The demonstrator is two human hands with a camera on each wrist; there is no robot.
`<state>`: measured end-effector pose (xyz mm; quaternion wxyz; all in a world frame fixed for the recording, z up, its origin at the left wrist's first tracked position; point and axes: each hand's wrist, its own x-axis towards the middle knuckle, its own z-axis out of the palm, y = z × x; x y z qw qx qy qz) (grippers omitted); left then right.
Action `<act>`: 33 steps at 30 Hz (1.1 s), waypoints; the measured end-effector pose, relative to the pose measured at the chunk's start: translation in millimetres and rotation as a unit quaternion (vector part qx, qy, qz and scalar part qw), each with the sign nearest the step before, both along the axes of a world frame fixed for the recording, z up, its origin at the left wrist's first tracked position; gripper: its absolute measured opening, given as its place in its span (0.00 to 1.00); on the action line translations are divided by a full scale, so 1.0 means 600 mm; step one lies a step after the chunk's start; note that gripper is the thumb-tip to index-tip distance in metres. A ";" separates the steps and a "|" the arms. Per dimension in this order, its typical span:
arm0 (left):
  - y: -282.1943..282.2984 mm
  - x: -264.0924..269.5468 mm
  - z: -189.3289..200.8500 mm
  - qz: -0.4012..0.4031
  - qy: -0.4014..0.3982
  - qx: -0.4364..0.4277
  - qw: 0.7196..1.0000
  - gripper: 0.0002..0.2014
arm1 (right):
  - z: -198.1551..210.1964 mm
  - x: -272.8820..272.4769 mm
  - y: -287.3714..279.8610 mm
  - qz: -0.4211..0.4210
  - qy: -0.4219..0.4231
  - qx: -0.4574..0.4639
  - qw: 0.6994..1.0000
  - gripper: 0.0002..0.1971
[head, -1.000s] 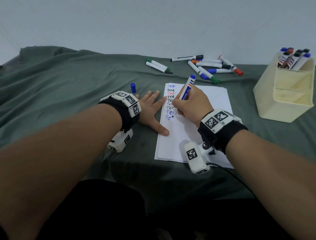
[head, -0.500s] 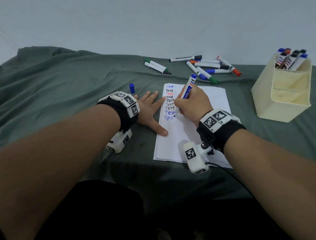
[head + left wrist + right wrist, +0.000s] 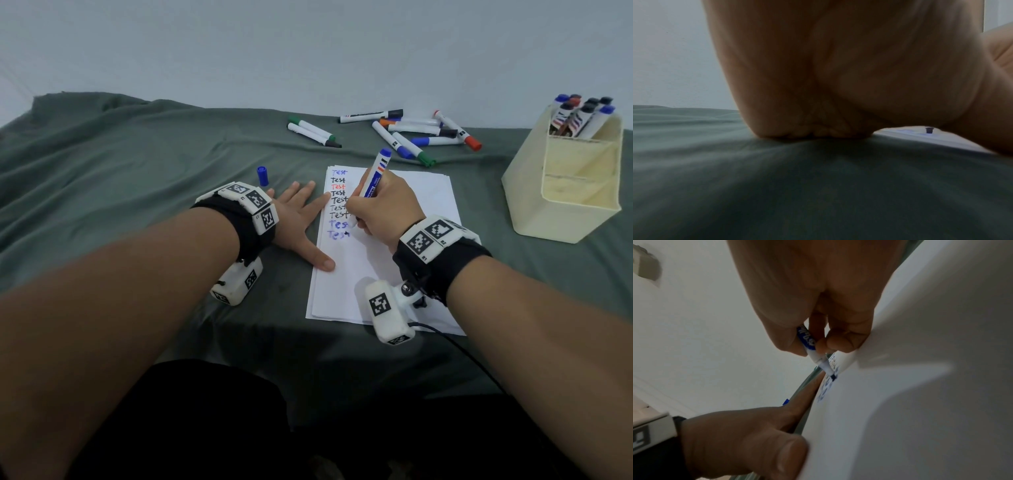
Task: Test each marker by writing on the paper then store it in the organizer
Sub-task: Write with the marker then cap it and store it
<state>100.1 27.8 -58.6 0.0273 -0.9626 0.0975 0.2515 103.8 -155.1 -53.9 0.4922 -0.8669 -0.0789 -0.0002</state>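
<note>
While gripped, slim cylindrical blue marker (image 3: 374, 175) tip on smooth white paper (image 3: 404, 246).

The right hand (image 3: 383, 212) pinches a blue marker (image 3: 374, 174), its nib below the fingers on the paper (image 3: 404, 274), at the end of the lowest blue "Test". The left hand (image 3: 298, 219) lies flat, fingers spread, thumb tip and index tip on the paper's edge. Just beyond the left fingers stands a blue cap (image 3: 262, 175). Loose markers (image 3: 411, 132) lie well beyond the right fingers; the cream organizer (image 3: 579, 192) holds more.
</note>
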 end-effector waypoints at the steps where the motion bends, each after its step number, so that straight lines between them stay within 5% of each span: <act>1: 0.000 0.000 0.000 0.000 0.000 0.000 1.000 0.79 | -0.001 0.002 0.000 0.000 -0.005 -0.008 1.000 0.07; 5: 0.001 0.003 -0.002 -0.001 0.000 0.001 1.000 0.79 | -0.001 0.008 -0.002 0.000 -0.007 -0.027 1.000 0.12; 8: 0.002 0.004 -0.005 -0.003 -0.006 0.000 1.000 0.79 | 0.000 0.017 -0.014 -0.027 0.042 0.082 0.995 0.08; 14: 0.007 0.007 -0.009 -0.007 -0.004 -0.003 1.000 0.77 | -0.019 0.044 -0.062 -0.070 0.146 0.379 0.911 0.07; 18: 0.010 0.009 -0.011 -0.008 -0.009 -0.005 1.000 0.76 | -0.043 0.046 -0.081 -0.021 0.143 0.455 0.879 0.11; 22: 0.014 0.009 -0.012 -0.014 -0.015 -0.009 1.000 0.72 | -0.048 0.047 -0.086 0.019 0.139 0.459 0.877 0.10; 25: 0.016 0.014 -0.005 -0.008 -0.059 -0.044 0.997 0.60 | -0.049 0.046 -0.088 0.031 0.148 0.461 0.874 0.13; 28: 0.026 0.026 0.013 0.005 -0.198 -0.081 0.977 0.38 | -0.049 0.046 -0.089 0.038 0.151 0.456 0.876 0.16; 30: 0.041 0.040 0.021 0.038 -0.291 -0.061 0.954 0.27 | -0.050 0.046 -0.089 0.039 0.147 0.452 0.879 0.18; 33: 0.065 0.063 0.027 0.112 -0.302 -0.004 0.947 0.22 | -0.051 0.045 -0.089 0.043 0.144 0.452 0.880 0.17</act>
